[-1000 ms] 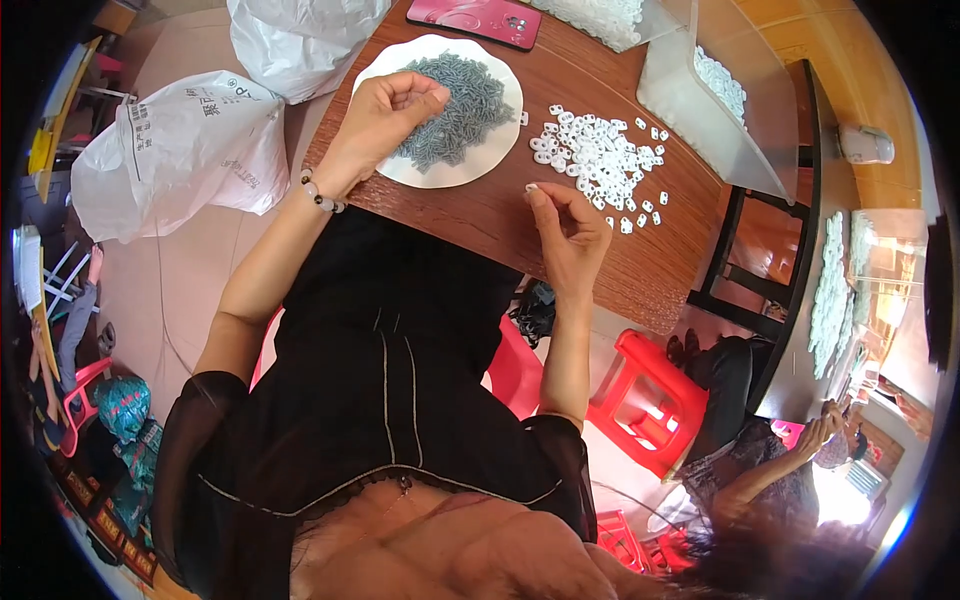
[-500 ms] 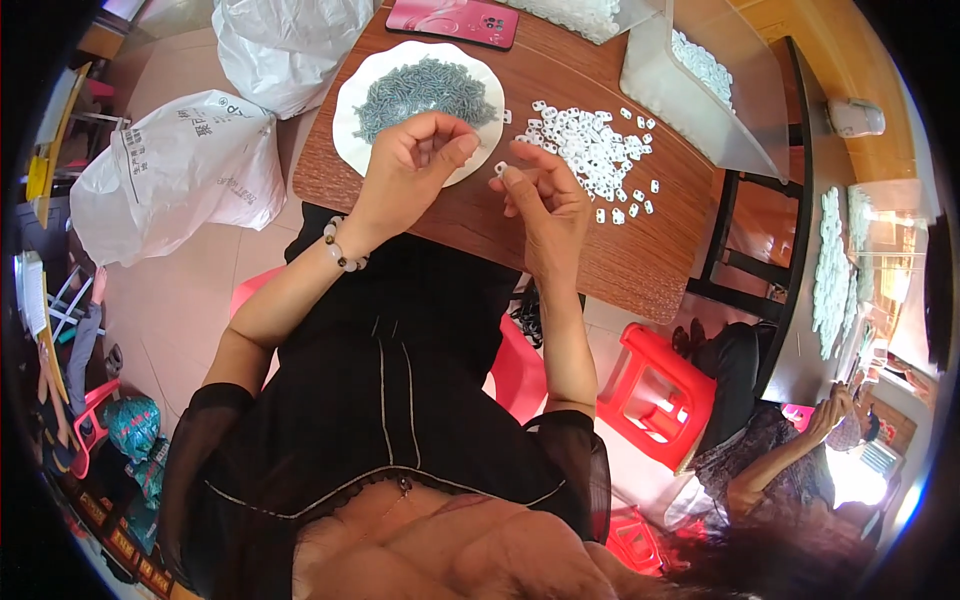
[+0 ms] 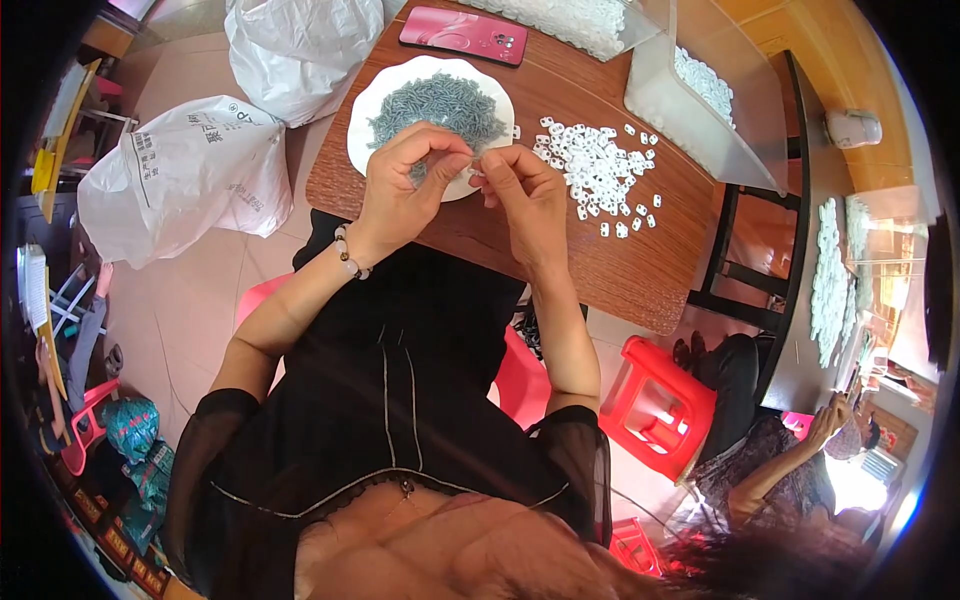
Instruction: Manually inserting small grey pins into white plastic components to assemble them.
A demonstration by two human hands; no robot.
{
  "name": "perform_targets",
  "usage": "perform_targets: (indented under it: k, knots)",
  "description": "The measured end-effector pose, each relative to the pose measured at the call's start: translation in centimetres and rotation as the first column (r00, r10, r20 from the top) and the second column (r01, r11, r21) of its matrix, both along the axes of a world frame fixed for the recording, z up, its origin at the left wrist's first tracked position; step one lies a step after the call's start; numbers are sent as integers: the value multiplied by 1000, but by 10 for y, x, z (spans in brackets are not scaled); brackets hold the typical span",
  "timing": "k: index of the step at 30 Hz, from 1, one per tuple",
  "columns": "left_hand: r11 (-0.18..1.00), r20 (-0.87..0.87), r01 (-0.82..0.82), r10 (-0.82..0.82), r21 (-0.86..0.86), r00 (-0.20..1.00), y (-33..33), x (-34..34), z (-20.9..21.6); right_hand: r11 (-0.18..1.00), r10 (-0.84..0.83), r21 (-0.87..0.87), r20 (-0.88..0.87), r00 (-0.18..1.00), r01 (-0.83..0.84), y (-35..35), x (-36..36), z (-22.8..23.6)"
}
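Observation:
My left hand (image 3: pixel 408 185) and my right hand (image 3: pixel 527 198) meet fingertip to fingertip over the near right rim of a white scalloped plate (image 3: pixel 361 150). A heap of small grey screw-like pieces (image 3: pixel 437 103) fills the plate. The right thumb and forefinger pinch a small white plastic piece (image 3: pixel 476 172), mostly covered by the fingers. My left thumb and forefinger are pressed together against it; what they hold is too small to make out. Right of my right hand lies a loose pile of white two-holed plastic pieces (image 3: pixel 597 170).
A pink phone (image 3: pixel 462 34) lies at the back of the wooden table (image 3: pixel 630 270). Translucent bins (image 3: pixel 690 125) of white pieces stand at the far right. White sacks (image 3: pixel 185 175) rest on the floor at left. A red stool (image 3: pixel 660 405) and another person's arm (image 3: pixel 785 465) are at right.
My hands were apart, the right one holding the white piece; now their fingertips have come together. The view has shifted slightly, so the table appears lower and further right.

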State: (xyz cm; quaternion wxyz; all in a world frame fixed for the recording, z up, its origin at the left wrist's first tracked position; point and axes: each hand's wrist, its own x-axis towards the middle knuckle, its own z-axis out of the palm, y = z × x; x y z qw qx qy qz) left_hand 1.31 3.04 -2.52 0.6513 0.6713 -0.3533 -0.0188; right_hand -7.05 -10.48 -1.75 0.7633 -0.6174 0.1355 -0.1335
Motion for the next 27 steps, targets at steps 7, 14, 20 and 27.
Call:
perform_targets:
  k: [7,14,20,27]
  knots:
    - [997,-13,14,-13,77,1000,5,2,-1,999,-5,-34,-24,1000,4,0,6,-4]
    - [994,-456,108,-82,31,886,4,4,-4,950,-74,-298,79,994,95,1,14,-7]
    - [976,-721,183,-211,-119,660,8,15,-5,881,-138,-444,90,986,164,-4,22,-5]
    - [989,-658,142,-134,-41,741,10,14,-11,724,-91,-682,54,994,103,-7,31,-18]
